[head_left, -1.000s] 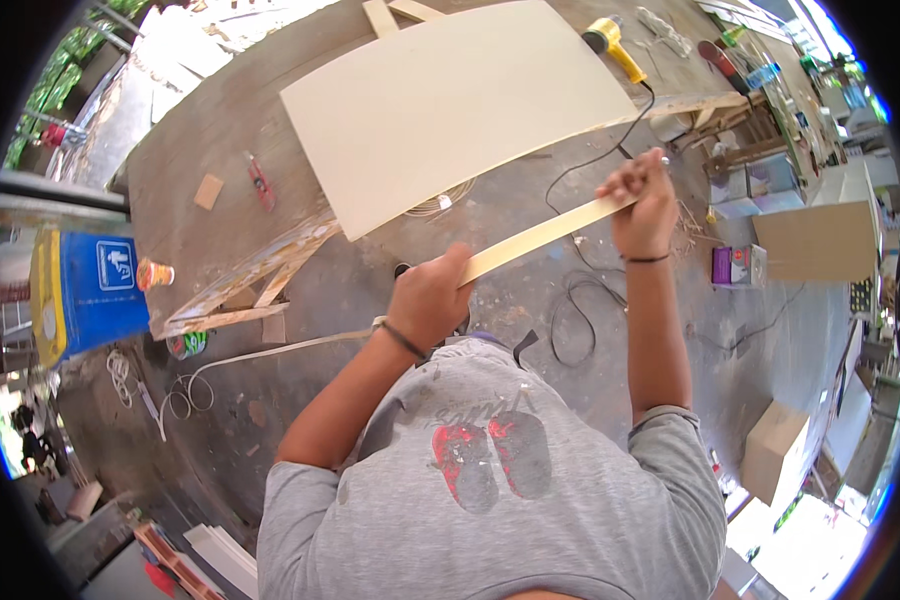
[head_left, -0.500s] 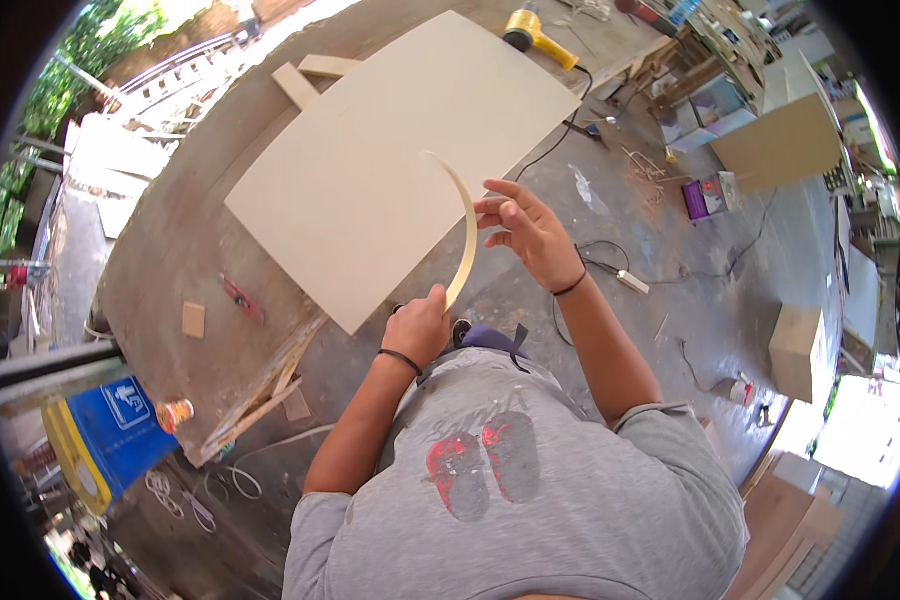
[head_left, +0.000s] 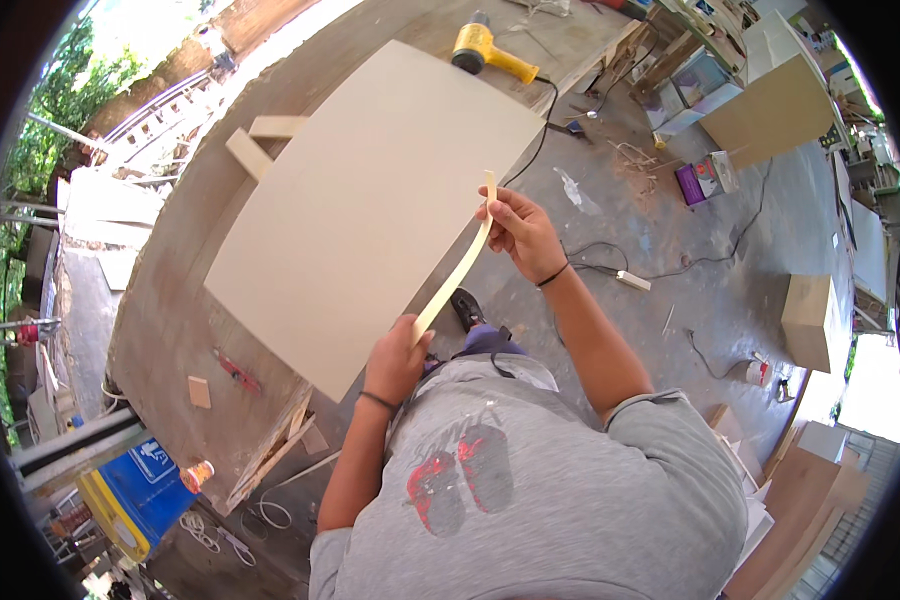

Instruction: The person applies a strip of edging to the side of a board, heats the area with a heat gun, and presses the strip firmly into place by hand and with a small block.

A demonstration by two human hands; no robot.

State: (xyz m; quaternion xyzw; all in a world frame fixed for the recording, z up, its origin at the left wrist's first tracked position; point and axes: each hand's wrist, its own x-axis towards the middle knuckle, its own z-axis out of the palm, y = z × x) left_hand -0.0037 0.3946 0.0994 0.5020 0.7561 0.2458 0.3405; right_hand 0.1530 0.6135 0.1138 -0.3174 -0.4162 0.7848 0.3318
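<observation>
Holds a thin, flexible, cream-coloured strip (head_left: 448,288), slightly curved, with long axis from near left to far right. Grips near end inside left hand (head_left: 394,360), and pinches close to far end with right hand (head_left: 523,238) — leaving short tip free beyond. Keeps strip roughly along right edge of large, flat, beige rectangular board (head_left: 370,190), lying leftward on grey-brown worktable (head_left: 165,320) — not clear if touching. Has left hand nearer to board's near corner.

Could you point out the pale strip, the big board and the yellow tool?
Pale strip (head_left: 457,275): head view, partway along its bent length.
Big board (head_left: 380,210): head view, middle of its flat face.
Yellow tool (head_left: 478,44): head view, its yellow body.
</observation>
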